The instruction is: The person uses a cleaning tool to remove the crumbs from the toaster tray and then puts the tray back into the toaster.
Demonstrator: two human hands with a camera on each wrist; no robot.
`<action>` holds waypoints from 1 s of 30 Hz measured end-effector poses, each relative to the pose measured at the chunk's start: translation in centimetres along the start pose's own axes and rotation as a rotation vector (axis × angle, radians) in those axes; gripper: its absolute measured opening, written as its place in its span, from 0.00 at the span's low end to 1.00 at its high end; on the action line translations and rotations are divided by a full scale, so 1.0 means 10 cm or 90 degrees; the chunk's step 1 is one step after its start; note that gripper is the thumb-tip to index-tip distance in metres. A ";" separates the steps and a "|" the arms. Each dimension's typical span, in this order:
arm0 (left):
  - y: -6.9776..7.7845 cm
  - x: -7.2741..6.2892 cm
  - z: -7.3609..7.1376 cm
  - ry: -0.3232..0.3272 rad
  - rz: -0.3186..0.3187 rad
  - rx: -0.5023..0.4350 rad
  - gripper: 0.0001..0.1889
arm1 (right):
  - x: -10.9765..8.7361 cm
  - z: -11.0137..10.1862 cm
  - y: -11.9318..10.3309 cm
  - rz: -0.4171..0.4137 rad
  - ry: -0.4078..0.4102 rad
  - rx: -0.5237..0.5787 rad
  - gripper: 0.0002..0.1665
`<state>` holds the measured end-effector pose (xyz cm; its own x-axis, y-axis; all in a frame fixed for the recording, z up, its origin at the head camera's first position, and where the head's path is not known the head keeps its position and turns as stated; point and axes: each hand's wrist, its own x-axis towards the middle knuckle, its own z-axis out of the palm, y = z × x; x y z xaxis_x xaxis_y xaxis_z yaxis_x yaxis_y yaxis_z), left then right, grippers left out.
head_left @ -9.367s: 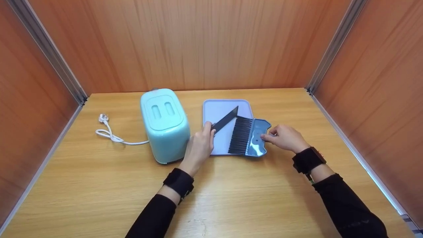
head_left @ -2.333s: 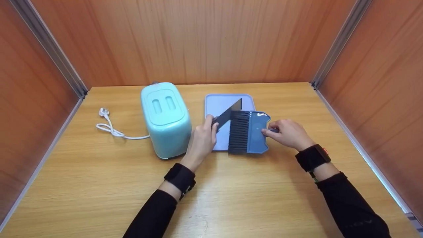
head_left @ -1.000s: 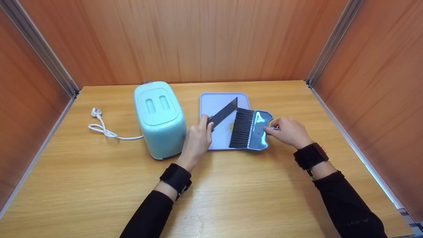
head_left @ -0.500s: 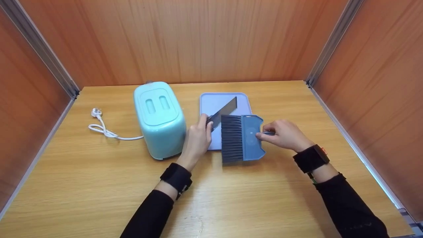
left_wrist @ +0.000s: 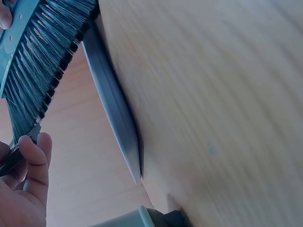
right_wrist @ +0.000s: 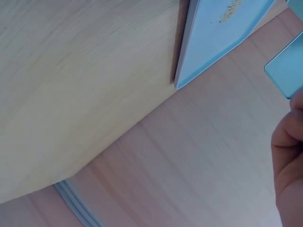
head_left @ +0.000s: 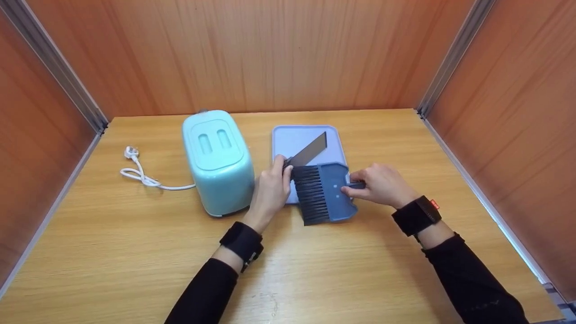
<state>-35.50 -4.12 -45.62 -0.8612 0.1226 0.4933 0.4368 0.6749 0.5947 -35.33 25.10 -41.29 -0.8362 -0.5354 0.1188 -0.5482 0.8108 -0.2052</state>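
In my left hand (head_left: 270,186) I grip a flat, dark crumb tray (head_left: 311,150) by its black end, thumb and fingers curled round it. It slants up to the right above a lilac tray (head_left: 288,138). My right hand (head_left: 382,184) holds a blue hand brush (head_left: 336,193) by its short handle, thumb pressed on the blue head. The black bristles (left_wrist: 45,52) reach the held end of the crumb tray, close to my left fingers. Yellowish crumbs (right_wrist: 231,10) lie on the lilac tray in the right wrist view; in the head view the brush hides them.
A mint-green toaster (head_left: 220,166) with a covered top stands just left of my left hand. Its white cord and plug (head_left: 143,175) lie on the table at the left. Wooden panels (head_left: 270,54) close in the back and both sides.
Over the last second the brush has moved left and towards me, from the crumb tray's far end to my left hand's side. The crumb tray has tilted slightly, showing more of its flat face.
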 end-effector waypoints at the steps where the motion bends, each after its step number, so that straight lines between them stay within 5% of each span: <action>1: 0.00 0.00 0.00 0.000 0.002 0.001 0.09 | 0.00 0.00 0.01 0.002 0.001 -0.006 0.24; 8: -0.01 -0.01 0.01 0.009 0.025 0.003 0.09 | -0.02 0.02 0.10 0.045 0.027 -0.041 0.25; 21: -0.02 -0.02 0.00 -0.011 -0.008 -0.004 0.10 | -0.03 -0.04 0.20 0.143 0.042 -0.038 0.26; 30: -0.03 -0.03 -0.02 -0.014 -0.003 0.005 0.09 | -0.05 -0.09 0.27 0.226 0.008 0.012 0.26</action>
<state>-35.34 -4.53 -45.81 -0.8685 0.1360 0.4766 0.4312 0.6814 0.5914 -36.42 27.74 -41.07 -0.9746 -0.2185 0.0483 -0.2236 0.9413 -0.2530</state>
